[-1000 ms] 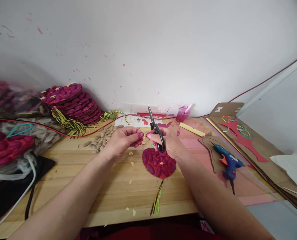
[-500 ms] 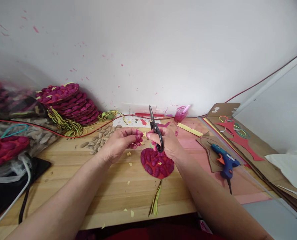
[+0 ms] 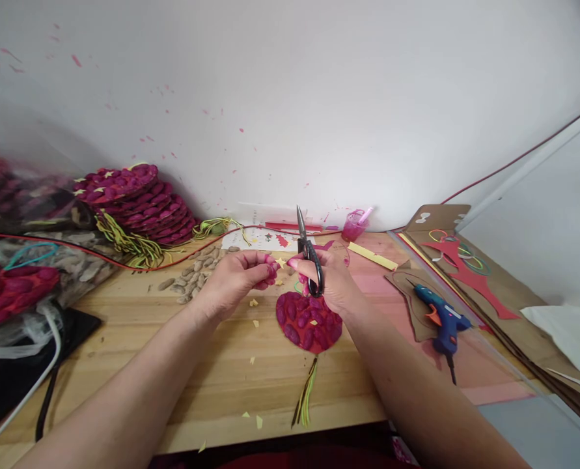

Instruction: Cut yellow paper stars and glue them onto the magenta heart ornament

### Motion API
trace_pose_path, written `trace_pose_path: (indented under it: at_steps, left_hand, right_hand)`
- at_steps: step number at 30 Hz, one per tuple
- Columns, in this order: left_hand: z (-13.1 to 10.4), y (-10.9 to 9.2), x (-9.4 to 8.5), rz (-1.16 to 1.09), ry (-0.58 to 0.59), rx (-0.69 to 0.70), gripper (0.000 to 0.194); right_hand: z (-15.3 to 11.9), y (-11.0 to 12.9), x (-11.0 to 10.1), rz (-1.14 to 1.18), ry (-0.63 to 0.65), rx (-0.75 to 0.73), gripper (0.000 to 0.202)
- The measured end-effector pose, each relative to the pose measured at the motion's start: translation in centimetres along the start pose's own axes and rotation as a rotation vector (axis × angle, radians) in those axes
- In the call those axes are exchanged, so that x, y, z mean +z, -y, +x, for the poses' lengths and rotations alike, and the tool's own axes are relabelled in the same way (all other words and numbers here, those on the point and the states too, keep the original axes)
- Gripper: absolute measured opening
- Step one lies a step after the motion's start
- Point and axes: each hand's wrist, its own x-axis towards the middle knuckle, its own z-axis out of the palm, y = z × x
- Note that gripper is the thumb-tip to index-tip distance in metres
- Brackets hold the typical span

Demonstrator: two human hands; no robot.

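Left hand (image 3: 235, 280), its fingers parted half a second earlier, now pinches the yellow star (image 3: 280, 263) with the right hand (image 3: 336, 280), which also holds scissors (image 3: 306, 247), beyond the purple disc (image 3: 301, 326).

The scissors (image 3: 310, 252) have tipped more upright; the yellow star (image 3: 280, 263) shows clearer than 1 second ago.
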Motion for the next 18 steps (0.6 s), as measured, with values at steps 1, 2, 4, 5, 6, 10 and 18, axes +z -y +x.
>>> trace_pose_path:
  at_steps: [1, 2, 4, 5, 6, 10, 18]
  left_hand:
    - [-0.03, -0.03, 0.01, -0.002, -0.005, 0.0, 0.027]
    - [-0.05, -0.05, 0.01, -0.003, -0.01, 0.0, 0.027]
    - [-0.08, -0.05, 0.01, 0.0, -0.016, -0.001, 0.027]
    - [-0.08, -0.03, 0.0, 0.004, -0.018, -0.002, 0.026]
    - [-0.08, -0.02, 0.0, 0.01, -0.019, -0.001, 0.025]
    - [-0.09, -0.01, 0.05, 0.043, -0.006, 0.011, 0.021]
    - [-0.24, -0.13, 0.04, 0.034, 0.029, 0.003, 0.019]
  right_hand:
    - [0.02, 0.03, -0.06, 0.002, -0.005, -0.004, 0.025]
    - [0.03, 0.05, -0.1, -0.003, -0.007, -0.008, 0.026]
    - [0.0, 0.04, -0.13, -0.022, -0.003, -0.021, 0.025]
    - [-0.02, 0.03, -0.12, -0.03, 0.002, -0.027, 0.025]
    - [-0.06, 0.02, -0.09, -0.038, 0.008, -0.029, 0.025]
    - [-0.21, 0.04, 0.16, -0.058, 0.035, -0.004, 0.024]
    - [-0.24, 0.02, 0.36, -0.058, 0.016, -0.003, 0.021]
